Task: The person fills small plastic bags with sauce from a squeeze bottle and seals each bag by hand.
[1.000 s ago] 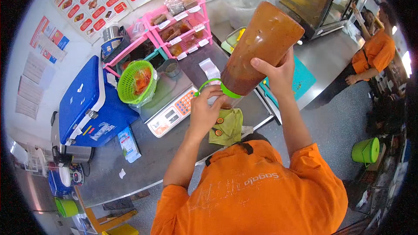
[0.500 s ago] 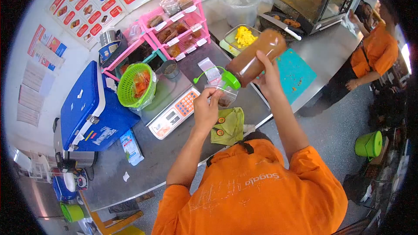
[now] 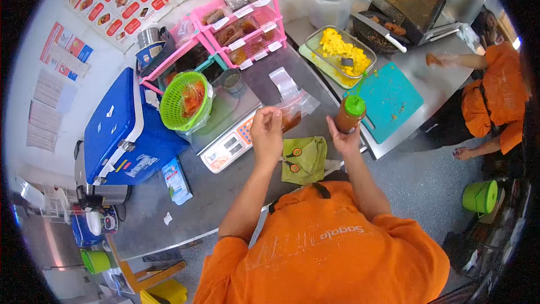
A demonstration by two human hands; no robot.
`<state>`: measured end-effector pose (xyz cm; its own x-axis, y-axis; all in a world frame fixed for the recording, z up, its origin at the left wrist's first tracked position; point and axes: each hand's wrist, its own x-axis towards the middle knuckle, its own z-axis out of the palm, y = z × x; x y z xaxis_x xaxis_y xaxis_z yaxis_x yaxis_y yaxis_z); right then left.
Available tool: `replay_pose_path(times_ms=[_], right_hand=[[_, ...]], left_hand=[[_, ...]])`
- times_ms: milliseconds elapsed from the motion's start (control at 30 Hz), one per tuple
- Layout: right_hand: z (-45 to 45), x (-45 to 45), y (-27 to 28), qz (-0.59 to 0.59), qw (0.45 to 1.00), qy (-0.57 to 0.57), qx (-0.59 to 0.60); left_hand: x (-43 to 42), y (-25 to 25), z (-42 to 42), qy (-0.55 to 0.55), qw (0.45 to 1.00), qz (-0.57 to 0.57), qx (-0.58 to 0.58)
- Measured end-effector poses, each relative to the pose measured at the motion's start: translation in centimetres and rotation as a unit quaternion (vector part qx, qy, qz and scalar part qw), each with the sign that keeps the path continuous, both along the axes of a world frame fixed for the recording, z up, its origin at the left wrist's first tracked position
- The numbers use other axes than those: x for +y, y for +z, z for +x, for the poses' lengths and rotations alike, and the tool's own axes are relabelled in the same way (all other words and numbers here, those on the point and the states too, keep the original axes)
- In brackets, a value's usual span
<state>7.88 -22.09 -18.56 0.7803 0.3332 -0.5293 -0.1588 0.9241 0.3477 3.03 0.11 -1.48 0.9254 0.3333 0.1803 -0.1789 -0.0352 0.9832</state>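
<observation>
My left hand (image 3: 266, 137) pinches a small clear plastic bag (image 3: 302, 104) with reddish-brown sauce at its bottom. Over the counter's front edge, my right hand (image 3: 344, 139) is wrapped round the sauce bottle (image 3: 351, 114), which is upright with its green cap (image 3: 355, 104) on top. Below the bag lies a green cloth (image 3: 304, 159) with two round orange-and-black pieces on it. The scale (image 3: 227, 144) stands left of my left hand, and a strip of clear bags (image 3: 284, 83) lies beyond the bag.
A green basket (image 3: 179, 101) and blue cooler (image 3: 112, 129) stand left. Behind are pink racks (image 3: 239, 22). To the right are a tray of yellow food (image 3: 341, 53), a knife (image 3: 379, 32) and a teal board (image 3: 390, 101). A co-worker (image 3: 495, 98) reaches over the right counter.
The bottle has gone from tipped over the bag to upright, moving right and down with my right hand. My left hand still holds the bag. The co-worker has reached toward the counter.
</observation>
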Motion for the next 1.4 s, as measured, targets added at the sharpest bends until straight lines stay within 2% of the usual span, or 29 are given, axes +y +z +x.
replay_pose_path(times_ms=[33,67,100,133,167,233,267,367,433,467,500,567,633,700,733,767,900,967,1033,1100,1133,1200,1233,1300,1400], right_hand=[[-0.9,0.5,1.1,0.035,0.998,-0.011,0.046],[-3.0,1.8,1.9,-0.152,0.986,0.058,0.032],[-4.6,3.1,3.0,-0.335,0.934,0.122,0.018],[-5.5,4.0,5.1,-0.467,0.866,0.157,-0.09],[-6.2,4.7,7.3,-0.585,0.767,0.186,-0.187],[-5.7,6.0,10.8,-0.693,0.627,0.065,-0.351],[-5.8,6.1,11.8,-0.702,0.626,0.054,-0.335],[-5.4,6.0,13.8,-0.676,0.625,0.029,-0.39],[-5.7,6.0,14.4,-0.696,0.596,0.007,-0.4],[-6.0,5.7,14.9,-0.664,0.623,0.016,-0.413],[-6.2,5.7,15.1,-0.669,0.62,0.014,-0.41],[-6.4,5.8,15.5,-0.61,0.67,0.001,-0.424],[-6.4,5.8,15.6,-0.622,0.663,0.014,-0.417],[-6.2,5.8,15.5,-0.63,0.657,0.03,-0.413],[-6.1,5.9,15.3,-0.644,0.628,0.026,-0.436],[-6.0,5.8,15.1,-0.657,0.598,0.022,-0.458],[-5.4,5.0,14.7,-0.665,0.586,0.079,-0.456],[-4.8,4.6,14.1,-0.718,0.524,0.106,-0.446],[-3.9,4.2,13.4,-0.712,0.533,0.132,-0.438],[-3.4,5.1,12.0,-0.692,0.542,0.167,-0.447],[-3.4,5.4,11.2,-0.716,0.53,0.174,-0.42],[-2.8,5.4,10.3,-0.732,0.515,0.184,-0.406],[-2.7,5.3,10.0,-0.754,0.503,0.175,-0.384],[-2.6,4.6,8.9,-0.77,0.495,0.166,-0.368],[-3.6,3.5,5.5,-0.766,0.49,0.209,-0.361]], left_hand=[[0.3,0.0,-0.1,-0.003,1.0,0.003,0.001],[0.5,0.1,-0.4,-0.018,1.0,0.017,-0.008],[0.6,0.1,-0.7,-0.033,0.999,0.029,-0.018],[0.9,0.0,-0.8,-0.043,0.998,0.026,-0.022],[1.1,-0.4,-1.2,-0.056,0.998,0.039,-0.017],[0.8,-0.8,-1.9,-0.091,0.995,0.047,-0.013],[0.4,-0.6,-2.4,-0.1,0.995,0.028,0.001],[-0.4,-0.5,-3.5,-0.116,0.993,0.013,0.0],[-1.2,0.6,-3.4,-0.113,0.993,0.012,-0.015],[-1.7,1.2,-3.8,-0.105,0.994,0.011,-0.015],[-2.1,1.7,-4.0,-0.096,0.995,0.009,-0.014],[-1.8,0.2,-3.7,-0.114,0.993,0.031,-0.02],[-1.9,-0.3,-3.3,-0.13,0.99,0.056,-0.029],[-2.1,-0.3,-3.0,-0.11,0.989,0.047,-0.093],[-1.9,-0.4,-2.9,-0.109,0.989,0.047,-0.093],[-1.7,-0.5,-2.7,-0.115,0.984,0.104,-0.086],[-1.4,0.6,-2.3,-0.131,0.955,0.246,-0.104],[-0.7,0.1,-1.6,-0.129,0.941,0.286,-0.127],[0.2,-0.7,-1.0,-0.109,0.927,0.331,-0.136],[2.1,-1.2,0.3,-0.148,0.919,0.345,-0.119],[3.0,-1.6,0.7,-0.125,0.922,0.352,-0.105],[4.5,-2.0,2.3,-0.169,0.917,0.349,-0.096],[5.5,-1.7,3.2,-0.157,0.918,0.354,-0.087],[8.0,-0.9,5.4,-0.07,0.964,0.254,-0.026],[11.9,0.9,9.6,0.011,0.931,0.365,0.025]])
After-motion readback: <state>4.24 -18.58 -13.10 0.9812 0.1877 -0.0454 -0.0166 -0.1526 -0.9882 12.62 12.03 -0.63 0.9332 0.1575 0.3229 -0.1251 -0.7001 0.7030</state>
